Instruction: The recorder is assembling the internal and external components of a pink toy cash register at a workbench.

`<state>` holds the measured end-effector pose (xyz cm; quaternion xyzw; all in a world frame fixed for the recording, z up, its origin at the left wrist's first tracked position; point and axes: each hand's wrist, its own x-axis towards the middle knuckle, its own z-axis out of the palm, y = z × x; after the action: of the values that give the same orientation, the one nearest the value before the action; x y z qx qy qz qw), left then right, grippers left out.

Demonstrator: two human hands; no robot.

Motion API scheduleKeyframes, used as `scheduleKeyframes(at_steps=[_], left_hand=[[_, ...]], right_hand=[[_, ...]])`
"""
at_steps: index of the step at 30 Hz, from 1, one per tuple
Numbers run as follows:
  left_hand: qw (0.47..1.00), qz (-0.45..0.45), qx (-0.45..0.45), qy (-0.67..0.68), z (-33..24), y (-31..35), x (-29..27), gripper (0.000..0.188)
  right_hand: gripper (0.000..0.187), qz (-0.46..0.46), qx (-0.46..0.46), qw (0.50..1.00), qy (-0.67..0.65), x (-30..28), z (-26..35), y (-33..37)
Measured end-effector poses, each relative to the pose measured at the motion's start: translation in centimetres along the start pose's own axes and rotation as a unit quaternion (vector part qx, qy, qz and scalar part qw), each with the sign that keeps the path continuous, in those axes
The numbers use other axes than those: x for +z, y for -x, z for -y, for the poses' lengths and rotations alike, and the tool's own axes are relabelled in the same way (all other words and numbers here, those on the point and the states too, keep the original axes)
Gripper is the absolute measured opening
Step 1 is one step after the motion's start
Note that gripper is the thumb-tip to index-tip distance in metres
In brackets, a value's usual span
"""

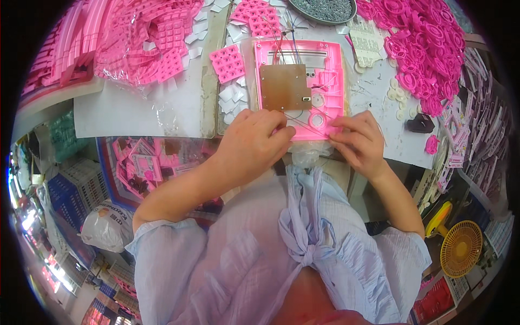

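A pink plastic housing (333,89), shaped like an open shallow case, lies on the table in front of me. A brown circuit board (283,86) sits in its upper left, with thin red, dark and blue wires running off it. At the housing's lower left corner is my left hand (255,135), its fingers curled and pinched together; what they hold is hidden. My right hand (358,140) is closed at the lower right corner, thumb and fingertips around a small pink piece (334,129) whose shape is mostly covered. A round pink ring (317,120) shows between my hands.
Pink keypad pieces (227,63) and white paper bits (233,98) lie left of the housing. At the back stands a bowl of small screws (325,10). Pink rings (425,49) are heaped right, near a dark block (420,123). A yellow fan (461,248) stands lower right.
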<state>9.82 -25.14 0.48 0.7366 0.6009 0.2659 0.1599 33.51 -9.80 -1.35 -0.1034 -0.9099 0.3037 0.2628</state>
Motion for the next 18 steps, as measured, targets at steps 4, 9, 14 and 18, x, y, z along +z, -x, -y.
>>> scheduleKeyframes(at_steps=[4,9,14,18], left_hand=[[0.996,-0.055,0.059,-0.047,-1.6,-0.9,0.5,0.033],[0.987,-0.040,0.140,-0.061,-1.7,-2.5,2.6,0.034],[0.980,-0.013,0.167,-0.109,-1.6,-2.7,2.3,0.036],[0.976,-0.031,0.175,-0.127,-1.8,-2.7,2.2,0.035]], right_hand=[[0.036,0.001,-0.054,0.987,0.154,-0.9,0.7,0.4],[0.044,0.064,-0.027,0.974,0.217,-1.3,2.5,0.7],[0.031,0.168,0.060,0.977,0.113,-3.7,2.9,-2.7],[0.014,0.072,0.203,0.976,0.016,-2.6,2.3,-10.5]])
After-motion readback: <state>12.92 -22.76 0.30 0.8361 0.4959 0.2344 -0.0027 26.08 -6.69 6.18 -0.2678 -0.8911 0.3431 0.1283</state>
